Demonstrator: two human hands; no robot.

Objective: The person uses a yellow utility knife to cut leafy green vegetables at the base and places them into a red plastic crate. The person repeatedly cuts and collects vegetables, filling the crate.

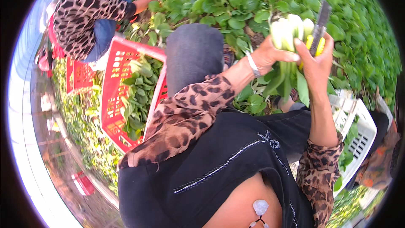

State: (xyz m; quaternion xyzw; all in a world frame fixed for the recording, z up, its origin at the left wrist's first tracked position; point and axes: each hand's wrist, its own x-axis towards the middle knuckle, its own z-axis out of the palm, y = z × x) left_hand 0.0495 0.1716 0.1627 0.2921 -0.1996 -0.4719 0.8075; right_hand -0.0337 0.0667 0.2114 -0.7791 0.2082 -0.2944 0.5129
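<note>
My left hand [270, 53], with a silver bracelet at the wrist, grips a bunch of bok choy-like greens [288, 33]. Their pale stem ends point up and the leaves hang below. A snap-off utility knife [318, 34] with yellow on its handle is in my right hand [316, 61], its wide blade pointing away from me. The right thumb also rests against the bunch, close to my left thumb. Below both hands are leaves of the growing crop [253, 99].
A red plastic crate [110, 101] of cut greens leans at my left, with another red crate [77, 76] behind it. At my right is a white crate [364, 136] with greens. A person in a patterned top [85, 15] crouches at upper left; another person's clothing [376, 167] shows at right.
</note>
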